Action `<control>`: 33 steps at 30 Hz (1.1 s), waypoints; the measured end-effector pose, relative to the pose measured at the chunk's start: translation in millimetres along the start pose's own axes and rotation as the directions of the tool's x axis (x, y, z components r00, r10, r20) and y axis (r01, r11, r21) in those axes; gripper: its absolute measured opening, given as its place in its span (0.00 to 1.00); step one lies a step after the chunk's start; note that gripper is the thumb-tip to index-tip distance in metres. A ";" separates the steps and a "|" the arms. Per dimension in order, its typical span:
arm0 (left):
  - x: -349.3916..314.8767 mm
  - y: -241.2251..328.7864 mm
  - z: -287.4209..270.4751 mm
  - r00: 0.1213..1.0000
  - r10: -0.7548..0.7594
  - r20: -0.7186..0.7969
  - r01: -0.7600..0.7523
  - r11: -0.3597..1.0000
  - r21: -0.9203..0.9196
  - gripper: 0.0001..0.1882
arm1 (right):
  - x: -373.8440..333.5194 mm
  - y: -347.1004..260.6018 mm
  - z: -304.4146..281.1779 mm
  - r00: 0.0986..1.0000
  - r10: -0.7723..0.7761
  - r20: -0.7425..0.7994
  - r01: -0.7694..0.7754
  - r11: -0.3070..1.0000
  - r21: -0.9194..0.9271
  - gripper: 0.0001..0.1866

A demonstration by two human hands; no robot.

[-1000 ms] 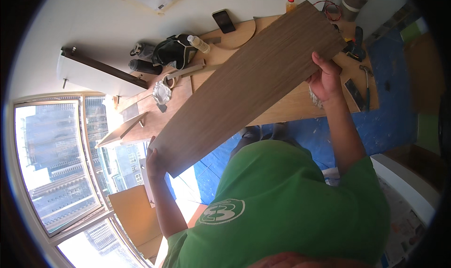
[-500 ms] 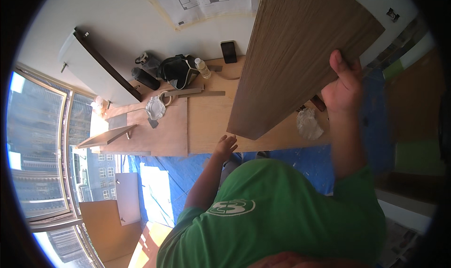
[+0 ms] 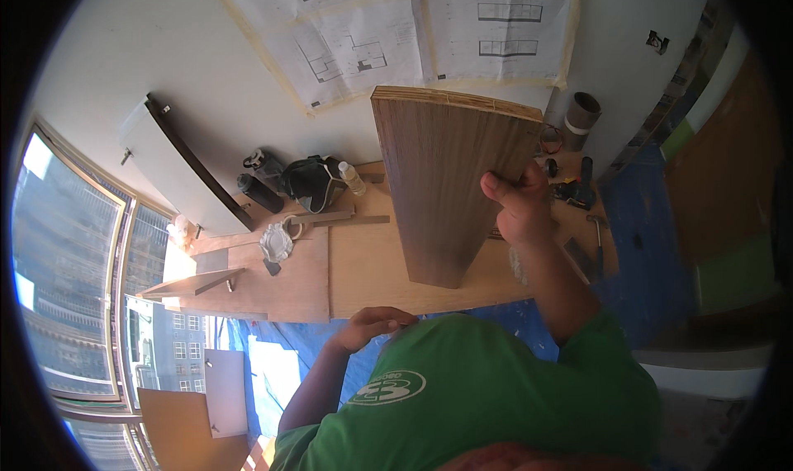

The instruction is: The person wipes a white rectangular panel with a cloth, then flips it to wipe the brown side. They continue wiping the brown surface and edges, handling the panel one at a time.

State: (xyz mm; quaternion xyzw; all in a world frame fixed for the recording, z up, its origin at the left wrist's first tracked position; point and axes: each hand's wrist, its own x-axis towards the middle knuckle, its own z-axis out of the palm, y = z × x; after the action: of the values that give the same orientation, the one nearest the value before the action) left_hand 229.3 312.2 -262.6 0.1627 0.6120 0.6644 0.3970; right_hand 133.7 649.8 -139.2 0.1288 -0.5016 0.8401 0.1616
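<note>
A brown wood-grain panel (image 3: 450, 182) stands upright before me over the workbench (image 3: 355, 273), its raw layered edge uppermost. My right hand (image 3: 524, 211) grips it by the right edge, thumb across the front face and the other fingers partly hidden behind. Whether its lower end touches the bench I cannot tell. My left hand (image 3: 372, 329) is off the panel, held low by my green shirt with its fingers stretched out, holding nothing.
Bottles (image 3: 260, 192), a black bag (image 3: 312, 184), wood strips (image 3: 351, 220) and a tape roll (image 3: 293, 226) lie left. A power tool (image 3: 576, 192), hammer (image 3: 598, 236) and tube (image 3: 581, 120) are right. A curved panel (image 3: 186, 165) leans on the wall. Blue sheeting (image 3: 652, 248) covers the floor.
The panel has swung upright and moved lower and left, showing its layered top edge. My right hand moved left with it. My left hand drew back from its lower corner toward my shirt.
</note>
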 end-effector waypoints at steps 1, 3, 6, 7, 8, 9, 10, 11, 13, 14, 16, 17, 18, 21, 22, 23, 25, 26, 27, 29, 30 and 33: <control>-4.8 27.1 -1.2 0.996 0.047 -0.070 -0.041 0.996 0.078 0.17 | -0.1 -0.1 4.7 1.000 0.013 0.006 -0.013 1.000 0.010 0.15; -14.6 87.1 4.8 0.968 0.154 -0.200 -0.108 0.969 0.224 0.15 | -3.6 -0.6 16.5 0.999 0.049 0.021 -0.049 0.999 0.019 0.15; -13.2 173.8 23.8 0.697 0.685 -0.214 -0.200 0.472 0.859 0.15 | -5.7 -4.0 27.2 0.994 0.078 0.076 -0.077 0.997 -0.010 0.15; -11.0 196.3 33.8 0.564 0.809 -0.167 -0.105 0.271 0.957 0.15 | -6.7 -3.4 30.3 0.993 0.081 0.090 -0.079 0.997 -0.024 0.15; -8.0 214.9 42.4 0.473 0.877 -0.083 -0.123 0.159 0.980 0.16 | -8.1 -4.4 34.3 0.992 0.078 0.099 -0.074 0.996 -0.044 0.15; -4.4 229.8 48.9 0.379 0.925 0.007 -0.127 0.045 0.991 0.16 | -10.1 -4.4 39.6 0.991 0.077 0.107 -0.070 0.996 -0.063 0.15; -2.0 243.0 54.2 0.342 0.934 0.099 -0.126 -0.059 0.990 0.17 | -11.6 -3.2 45.2 0.990 0.076 0.120 -0.067 0.995 -0.074 0.16; 2.9 253.1 58.3 0.305 0.933 0.193 -0.129 -0.160 0.979 0.18 | -13.2 0.2 47.2 0.989 0.085 0.119 -0.075 0.993 -0.089 0.17; 15.7 268.6 70.7 0.356 0.886 0.295 -0.105 -0.276 0.955 0.20 | -16.5 8.1 49.3 0.988 0.104 0.115 -0.090 0.989 -0.121 0.19; 26.3 272.9 77.8 0.389 0.862 0.325 -0.144 -0.292 0.946 0.23 | -17.5 8.9 51.6 0.987 0.062 0.149 -0.048 0.994 -0.099 0.20; 39.8 274.6 95.8 0.437 0.839 0.325 -0.175 -0.275 0.945 0.27 | -18.9 7.9 64.4 0.971 -0.023 0.239 0.032 0.999 -0.037 0.24; 52.8 276.6 106.6 0.425 0.846 0.323 -0.223 -0.248 0.943 0.30 | -18.9 8.8 52.1 0.972 -0.031 0.234 0.048 0.997 -0.067 0.25; 58.4 275.4 111.1 0.446 0.845 0.296 -0.201 -0.227 0.953 0.30 | -18.2 17.6 48.7 0.969 -0.025 0.246 0.041 0.997 -0.061 0.27; 66.9 270.6 106.4 0.493 0.835 0.246 -0.142 -0.201 0.969 0.32 | -17.6 16.5 52.2 0.953 -0.103 0.286 0.130 0.988 -0.078 0.30; 65.3 270.4 102.8 0.495 0.832 0.251 -0.121 -0.221 0.968 0.32 | -20.5 16.2 51.7 0.954 -0.128 0.269 0.174 0.973 -0.154 0.28; 63.5 270.3 99.0 0.497 0.829 0.258 -0.100 -0.240 0.966 0.32 | -21.9 18.5 49.4 0.953 -0.132 0.273 0.185 0.966 -0.180 0.26; 57.9 270.8 90.6 0.491 0.835 0.250 -0.080 -0.242 0.967 0.31 | -22.0 23.5 41.7 0.948 -0.121 0.295 0.182 0.965 -0.189 0.23; 55.0 271.9 85.6 0.487 0.836 0.251 -0.076 -0.246 0.966 0.31 | -20.7 21.2 43.3 0.944 -0.107 0.311 0.166 0.971 -0.172 0.21; 51.3 273.8 78.6 0.491 0.837 0.243 -0.043 -0.255 0.966 0.31 | -21.2 17.3 47.5 0.964 -0.061 0.260 0.101 0.985 -0.142 0.20; 42.5 277.8 65.2 0.499 0.837 0.225 0.025 -0.273 0.962 0.30 | -23.6 4.3 60.9 0.986 0.040 0.161 -0.029 0.997 -0.069 0.18; 38.5 278.4 63.3 0.493 0.844 0.212 0.037 -0.264 0.964 0.29 | -23.8 1.2 62.6 0.986 0.046 0.162 -0.030 0.994 -0.102 0.18; 29.0 277.6 61.0 0.474 0.859 0.194 0.041 -0.242 0.969 0.27 | -25.9 -1.4 64.1 0.984 0.059 0.170 -0.031 0.986 -0.165 0.18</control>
State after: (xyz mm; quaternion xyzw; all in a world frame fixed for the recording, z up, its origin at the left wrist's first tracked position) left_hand 162.6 392.8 3.2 0.3773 0.8390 0.1372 -0.3673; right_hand 161.4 590.1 -118.1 0.1767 -0.5831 0.7856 0.1079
